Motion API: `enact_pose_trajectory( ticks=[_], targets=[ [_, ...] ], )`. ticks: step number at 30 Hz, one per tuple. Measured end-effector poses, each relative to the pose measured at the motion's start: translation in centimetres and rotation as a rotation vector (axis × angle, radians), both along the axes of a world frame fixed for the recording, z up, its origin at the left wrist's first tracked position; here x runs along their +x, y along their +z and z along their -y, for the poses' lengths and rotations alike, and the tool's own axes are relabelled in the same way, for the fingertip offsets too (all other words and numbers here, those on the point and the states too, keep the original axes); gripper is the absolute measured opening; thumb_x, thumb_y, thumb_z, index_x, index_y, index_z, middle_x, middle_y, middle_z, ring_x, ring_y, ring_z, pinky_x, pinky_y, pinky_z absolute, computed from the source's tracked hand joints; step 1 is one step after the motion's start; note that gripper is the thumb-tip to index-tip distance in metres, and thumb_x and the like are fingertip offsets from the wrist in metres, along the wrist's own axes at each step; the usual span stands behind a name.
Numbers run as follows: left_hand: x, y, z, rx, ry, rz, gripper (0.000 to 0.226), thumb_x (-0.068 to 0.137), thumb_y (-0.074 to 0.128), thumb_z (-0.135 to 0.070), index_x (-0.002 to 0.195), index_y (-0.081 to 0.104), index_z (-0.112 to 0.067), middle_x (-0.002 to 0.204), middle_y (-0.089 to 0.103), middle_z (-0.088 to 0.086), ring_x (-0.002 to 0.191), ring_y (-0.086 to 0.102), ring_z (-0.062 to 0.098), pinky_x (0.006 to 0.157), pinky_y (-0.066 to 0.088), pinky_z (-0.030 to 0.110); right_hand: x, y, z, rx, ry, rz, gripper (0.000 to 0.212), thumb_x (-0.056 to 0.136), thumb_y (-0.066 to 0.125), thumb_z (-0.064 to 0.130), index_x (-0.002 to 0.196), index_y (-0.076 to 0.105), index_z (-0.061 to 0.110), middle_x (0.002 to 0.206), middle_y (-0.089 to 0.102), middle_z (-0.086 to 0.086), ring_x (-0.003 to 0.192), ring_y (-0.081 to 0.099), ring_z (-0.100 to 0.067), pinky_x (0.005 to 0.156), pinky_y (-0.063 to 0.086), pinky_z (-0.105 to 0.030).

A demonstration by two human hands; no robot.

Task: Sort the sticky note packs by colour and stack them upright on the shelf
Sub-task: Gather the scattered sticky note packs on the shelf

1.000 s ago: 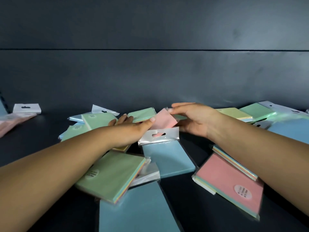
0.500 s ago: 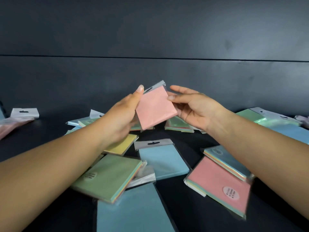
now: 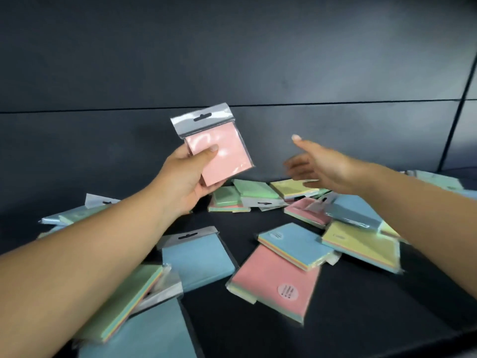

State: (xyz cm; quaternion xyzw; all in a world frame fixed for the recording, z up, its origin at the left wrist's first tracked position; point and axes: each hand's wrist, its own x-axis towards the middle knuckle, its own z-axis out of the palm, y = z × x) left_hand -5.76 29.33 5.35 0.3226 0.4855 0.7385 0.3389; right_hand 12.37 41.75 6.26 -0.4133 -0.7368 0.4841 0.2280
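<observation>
The left hand (image 3: 184, 177) grips a pink pack (image 3: 219, 153) by its lower left corner, thumb on its face, hang tab uppermost, raised above the dark shelf (image 3: 361, 306). The right hand (image 3: 325, 167) hovers beside it, fingers spread, holding nothing. Sticker print on the flat-lying red pack (image 3: 273, 282) is unreadable.

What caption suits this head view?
Left hand holds up a pink pack; right hand reaches over scattered packs.

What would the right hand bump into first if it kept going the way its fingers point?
The right hand is open, fingers pointing up-left and away. Nothing lies in that line before the dark back wall, so probably the wall, though depth is hard to judge.
</observation>
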Motion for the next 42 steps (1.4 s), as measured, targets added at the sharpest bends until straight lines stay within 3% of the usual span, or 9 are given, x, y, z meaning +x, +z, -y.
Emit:
enact_pose_trajectory(
  ticks=[6, 10, 14, 20, 25, 29, 33, 39, 42],
  targets=[
    [1.8, -1.1, -3.0, 0.007, 0.042, -0.01, 0.013, 0.092, 0.055, -0.014, 0.095, 0.054, -0.026, 0.09, 0.062, -0.008, 0.081, 0.059, 0.01, 0.075, 0.051, 0.032, 4.0, -3.1, 0.7, 0.167, 0.032, 0.492, 0.092, 0.075, 0.013, 0.082, 0.136, 0.047, 0.022, 0.145, 0.04, 0.009, 0.135, 0.036, -0.014, 0.117, 0.017, -0.035],
    [2.0, -1.5, -4.4, -0.003, 0.083, -0.02, 0.012, 0.092, 0.055, -0.015, 0.094, 0.053, -0.027, 0.089, 0.061, -0.01, 0.08, 0.059, 0.009, 0.068, 0.05, 0.028, 4.6, -3.5, 2.0, 0.266, 0.068, 0.58, 0.079, 0.085, 0.012, 0.07, 0.142, 0.038, 0.023, 0.152, 0.031, 0.002, 0.14, 0.029, -0.018, 0.116, 0.018, -0.032],
    [1.0, -1.1, -4.3, -0.019, 0.117, -0.031, 0.011, 0.092, 0.056, -0.018, 0.093, 0.053, -0.028, 0.093, 0.061, -0.009, 0.087, 0.059, 0.012, 0.074, 0.051, 0.033, 3.4, -2.9, 3.0, 0.429, 0.034, 0.63, 0.078, 0.086, 0.013, 0.068, 0.132, 0.051, 0.017, 0.138, 0.049, -0.007, 0.124, 0.046, -0.024, 0.101, 0.032, -0.031],
    [-1.5, -0.8, -2.2, -0.054, 0.176, -0.105, 0.009, 0.091, 0.058, -0.025, 0.089, 0.053, -0.033, 0.103, 0.062, -0.01, 0.104, 0.058, 0.02, 0.086, 0.045, 0.047, -2.3, -2.5, 4.5, 0.397, 0.351, 0.268, 0.062, 0.09, 0.025, 0.062, 0.14, 0.04, 0.029, 0.137, 0.042, 0.018, 0.128, 0.037, -0.003, 0.108, 0.023, -0.023],
    [-2.6, -1.8, -1.6, -0.036, 0.191, -0.06, 0.01, 0.093, 0.054, -0.022, 0.089, 0.053, -0.031, 0.094, 0.062, -0.011, 0.093, 0.061, 0.015, 0.082, 0.05, 0.045, -3.7, -2.9, 3.1, 0.15, 0.357, 0.265, 0.063, 0.088, 0.02, 0.069, 0.143, 0.029, 0.04, 0.147, 0.028, 0.025, 0.139, 0.019, 0.0, 0.114, 0.008, -0.027],
    [-2.1, -2.0, -1.8, -0.019, 0.125, -0.006, 0.011, 0.094, 0.052, -0.021, 0.089, 0.053, -0.031, 0.094, 0.063, -0.009, 0.088, 0.061, 0.013, 0.073, 0.053, 0.037, -4.2, -3.2, 2.5, -0.074, 0.389, -0.109, 0.059, 0.098, 0.016, 0.051, 0.146, 0.029, 0.019, 0.147, 0.039, 0.003, 0.134, 0.036, -0.009, 0.103, 0.029, -0.017],
    [-0.8, -1.8, -1.9, 0.022, 0.055, 0.002, 0.011, 0.094, 0.052, -0.02, 0.09, 0.054, -0.03, 0.097, 0.064, -0.008, 0.087, 0.063, 0.013, 0.077, 0.054, 0.039, -3.6, -3.0, -0.1, -0.222, 0.194, -0.386, 0.064, 0.096, 0.011, 0.053, 0.141, 0.037, 0.015, 0.141, 0.046, -0.013, 0.132, 0.042, -0.023, 0.115, 0.022, -0.034],
    [-0.2, -3.4, -1.9, -0.053, -0.003, -0.072, 0.01, 0.093, 0.053, -0.022, 0.099, 0.054, -0.029, 0.101, 0.064, -0.008, 0.096, 0.061, 0.014, 0.082, 0.052, 0.039, -0.4, -3.7, -1.5, 0.151, 0.114, 0.306, 0.076, 0.085, 0.007, 0.073, 0.127, 0.053, 0.03, 0.136, 0.052, 0.004, 0.129, 0.044, -0.014, 0.111, 0.023, -0.035],
    [-0.2, -3.7, -1.6, -0.046, 0.025, -0.099, 0.011, 0.094, 0.051, -0.019, 0.092, 0.054, -0.029, 0.095, 0.063, -0.011, 0.091, 0.061, 0.01, 0.077, 0.053, 0.034, -1.1, -3.3, -0.2, 0.355, 0.1, 0.643, 0.088, 0.081, 0.007, 0.075, 0.129, 0.055, 0.019, 0.136, 0.053, -0.009, 0.124, 0.05, -0.027, 0.104, 0.035, -0.037]
  ],
)
